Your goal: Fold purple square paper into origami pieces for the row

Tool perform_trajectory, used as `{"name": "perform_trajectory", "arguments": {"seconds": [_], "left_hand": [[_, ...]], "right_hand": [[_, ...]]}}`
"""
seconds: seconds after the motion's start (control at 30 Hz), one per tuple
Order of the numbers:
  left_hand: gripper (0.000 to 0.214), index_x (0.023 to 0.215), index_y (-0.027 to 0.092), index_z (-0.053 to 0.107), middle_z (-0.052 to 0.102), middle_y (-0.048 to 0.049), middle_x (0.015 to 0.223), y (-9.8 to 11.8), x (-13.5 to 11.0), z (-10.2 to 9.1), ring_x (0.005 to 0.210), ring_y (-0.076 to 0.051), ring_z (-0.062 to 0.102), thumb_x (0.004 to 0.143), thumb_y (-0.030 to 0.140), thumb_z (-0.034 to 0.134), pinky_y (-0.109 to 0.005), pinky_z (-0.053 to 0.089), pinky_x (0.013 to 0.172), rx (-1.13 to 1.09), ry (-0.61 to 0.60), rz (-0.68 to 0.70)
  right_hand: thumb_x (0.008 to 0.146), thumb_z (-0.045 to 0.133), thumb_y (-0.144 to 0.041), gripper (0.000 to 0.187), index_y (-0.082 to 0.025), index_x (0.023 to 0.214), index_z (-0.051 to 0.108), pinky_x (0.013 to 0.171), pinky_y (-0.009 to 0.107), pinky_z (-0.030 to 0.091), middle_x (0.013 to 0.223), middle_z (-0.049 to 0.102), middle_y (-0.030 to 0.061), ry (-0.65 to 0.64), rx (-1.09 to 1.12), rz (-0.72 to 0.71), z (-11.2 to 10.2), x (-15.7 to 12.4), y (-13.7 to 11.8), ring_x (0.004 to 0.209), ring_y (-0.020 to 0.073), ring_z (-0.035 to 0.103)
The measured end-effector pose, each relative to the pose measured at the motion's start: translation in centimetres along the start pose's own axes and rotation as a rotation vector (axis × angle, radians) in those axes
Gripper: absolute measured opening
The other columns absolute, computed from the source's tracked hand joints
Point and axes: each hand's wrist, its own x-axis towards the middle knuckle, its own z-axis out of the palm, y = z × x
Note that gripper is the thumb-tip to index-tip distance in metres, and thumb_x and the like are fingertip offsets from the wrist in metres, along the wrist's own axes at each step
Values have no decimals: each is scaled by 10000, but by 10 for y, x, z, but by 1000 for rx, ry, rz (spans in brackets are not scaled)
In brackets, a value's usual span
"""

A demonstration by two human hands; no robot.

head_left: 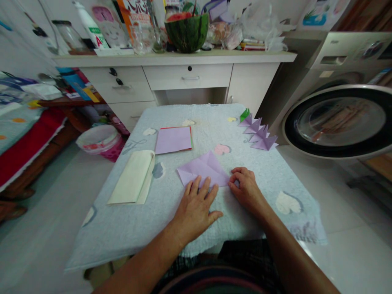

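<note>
A lilac paper sheet (203, 168), partly folded, lies on the pale blue cloth of the small table (122, 228). My left hand (196, 208) lies flat and open, its fingertips pressing the sheet's near edge. My right hand (246, 188) is curled, its fingertips pinching the sheet's right corner against the cloth.
A stack of coloured paper squares (173, 139) with lilac on top lies farther back. A cream folded sheet (134, 176) lies at left. Several folded lilac pieces (259, 134) line the far right edge. A desk (190, 77) stands behind, a washing machine door (339, 120) at right.
</note>
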Motion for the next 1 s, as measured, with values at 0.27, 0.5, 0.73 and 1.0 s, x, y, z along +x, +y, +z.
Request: {"name": "perform_trajectory", "arguments": {"seconds": [0.27, 0.5, 0.73, 1.0], "left_hand": [[705, 1445, 265, 392, 365, -110, 1529, 1, 0, 1, 1420, -374, 258, 863, 650, 491, -554, 233, 1127, 15, 3, 4], [718, 1451, 253, 384, 338, -131, 1540, 1, 0, 2, 1423, -392, 244, 867, 660, 471, -567, 231, 1125, 37, 8, 8], [740, 1464, 245, 361, 311, -147, 1550, 1, -2, 6, 1429, -388, 238, 873, 684, 425, -562, 228, 1130, 61, 21, 3], [737, 1457, 241, 373, 305, -177, 1546, 2, -2, 4, 1425, -394, 253, 868, 676, 451, -555, 242, 1123, 66, 29, -7]], "right_hand": [[780, 535, -96, 170, -210, 860, 632, 989, 459, 375, 1136, 553, 80, -59, 83, -7, -10, -8, 4, 1113, 252, 483], [800, 597, -128, 88, -202, 806, 644, 985, 462, 379, 1128, 549, 92, -65, 11, 1, -6, -5, 1, 1097, 262, 474], [826, 589, -138, 100, -188, 769, 654, 968, 450, 382, 1076, 563, 103, -74, -54, -1, -5, 0, -2, 1047, 261, 487], [803, 588, -134, 109, -184, 726, 646, 949, 460, 385, 1050, 574, 114, -85, -92, 18, -3, 5, -4, 1017, 267, 502]]}}
